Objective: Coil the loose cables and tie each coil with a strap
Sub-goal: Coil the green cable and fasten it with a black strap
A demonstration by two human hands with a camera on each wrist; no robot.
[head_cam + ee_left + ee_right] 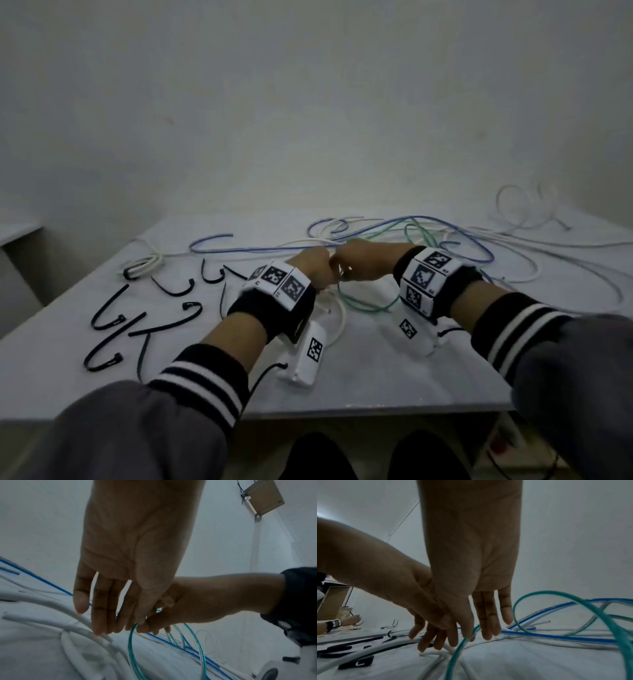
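Note:
A thin green cable (363, 308) forms a loop on the grey table just below my two hands, which meet at mid-table. My left hand (313, 267) pinches the green cable (130, 642) between thumb and fingertips, its other fingers pointing down onto the white cables (72, 614). My right hand (356, 263) pinches the same green cable (458, 649) right beside it, thumb against forefinger. A blue cable (260, 249) runs across the table behind both hands. Several black straps (109, 308) lie loose at the left.
A white coil (144, 267), tied with a strap, lies at the far left. More loose white cables (520, 212) sprawl at the back right. The table's front edge (376, 407) is close to my forearms. Another person's hand (353, 620) shows far left.

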